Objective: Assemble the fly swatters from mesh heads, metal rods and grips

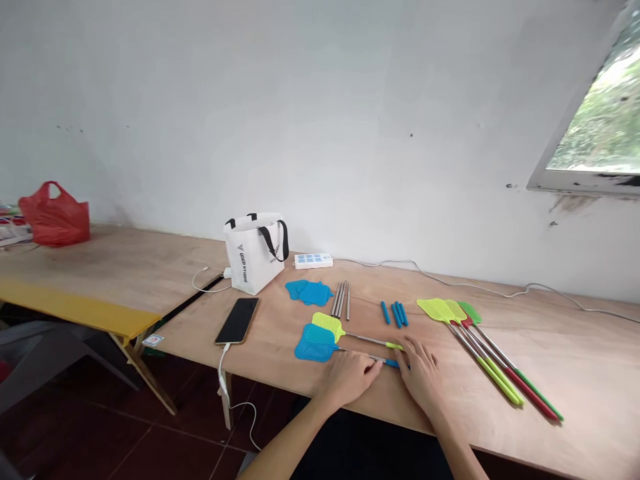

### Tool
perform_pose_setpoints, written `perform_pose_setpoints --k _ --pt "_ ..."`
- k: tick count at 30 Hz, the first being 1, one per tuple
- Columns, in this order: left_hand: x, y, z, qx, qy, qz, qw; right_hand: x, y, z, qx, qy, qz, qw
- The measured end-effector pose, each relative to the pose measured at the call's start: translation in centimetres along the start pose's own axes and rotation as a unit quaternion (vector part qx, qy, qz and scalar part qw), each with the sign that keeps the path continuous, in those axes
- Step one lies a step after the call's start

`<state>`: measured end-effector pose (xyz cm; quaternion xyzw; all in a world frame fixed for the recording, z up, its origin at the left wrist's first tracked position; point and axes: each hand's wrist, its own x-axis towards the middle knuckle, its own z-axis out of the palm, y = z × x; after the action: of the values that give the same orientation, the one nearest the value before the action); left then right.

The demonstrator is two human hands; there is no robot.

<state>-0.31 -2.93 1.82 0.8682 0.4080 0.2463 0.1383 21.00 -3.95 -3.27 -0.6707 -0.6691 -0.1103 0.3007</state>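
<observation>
A blue fly swatter lies near the table's front edge, its head to the left. My left hand is closed over its thin rod, fingers curled under and partly hidden. My right hand rests at the handle end with fingers spread, the thumb beside the blue grip. Just behind lies a yellow-green fly swatter, partly under the blue head; its handle tip reaches the right fingers. Loose blue swatter heads, several metal tubes and several blue grips lie farther back.
Several complete fly swatters in yellow, red and green lie at right. A phone on a white cable, a white tote bag and a power strip occupy the left and back. A red plastic bag stands on the other table.
</observation>
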Motion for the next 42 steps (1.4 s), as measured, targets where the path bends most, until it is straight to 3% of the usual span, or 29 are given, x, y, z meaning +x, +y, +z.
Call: perform_pose_setpoints --k 4,9,25,30,33,37,39,42 --pt "-0.1 -0.1 0.1 -0.005 -0.008 -0.003 1.0 0.5 1.1 0.1 0.041 -0.036 0.027 0.998" --pt "0.0 -0.2 0.5 -0.018 -0.005 -0.015 1.0 0.8 1.7 0.1 0.126 -0.041 0.011 0.991" --pt "-0.1 -0.3 0.6 -0.029 0.0 -0.008 1.0 0.8 -0.7 -2.7 0.154 0.135 -0.009 0.979" --pt "0.1 -0.5 0.4 -0.114 0.008 -0.027 0.993 0.7 -1.0 -3.0 0.195 0.16 0.012 0.968" --pt "0.8 -0.8 0.1 -0.261 0.056 -0.069 0.961 0.6 -0.9 -2.9 0.21 0.151 0.021 0.966" --pt "1.9 -1.3 -0.4 -0.463 0.156 -0.141 0.861 0.6 -1.0 -2.6 0.229 0.131 0.009 0.965" --pt "2.3 -1.3 -0.8 -0.521 0.189 -0.151 0.818 0.5 -1.2 -2.5 0.231 0.112 -0.012 0.966" --pt "2.3 -0.9 -1.0 -0.544 0.218 -0.153 0.796 0.3 -1.7 -2.6 0.213 0.079 -0.043 0.973"
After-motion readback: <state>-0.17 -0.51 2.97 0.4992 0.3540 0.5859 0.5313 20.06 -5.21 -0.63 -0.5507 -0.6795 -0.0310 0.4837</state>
